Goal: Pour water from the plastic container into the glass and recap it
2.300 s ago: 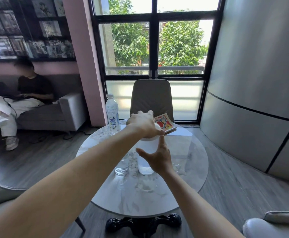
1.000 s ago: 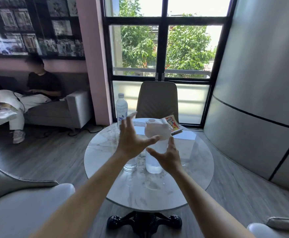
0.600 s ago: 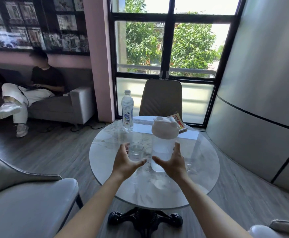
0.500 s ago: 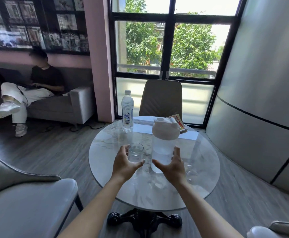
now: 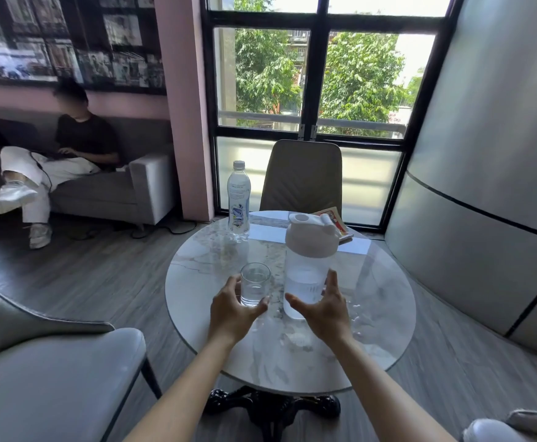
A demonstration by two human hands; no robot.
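Note:
A clear plastic container with a white lid stands upright on the round marble table, holding water in its lower part. A short glass with water in it stands just left of it. My left hand is low in front of the glass, thumb and fingers spread on either side of its base. My right hand cups the near lower side of the container with fingers apart. I cannot tell whether either hand touches its object.
A capped water bottle and a colourful booklet sit at the table's far side. A tan chair stands behind the table and a grey armchair at near left. A person sits on the sofa at left.
My left hand has come off the white lid and dropped down to the glass. My right hand stays by the container's lower side. The view has pulled back from the table.

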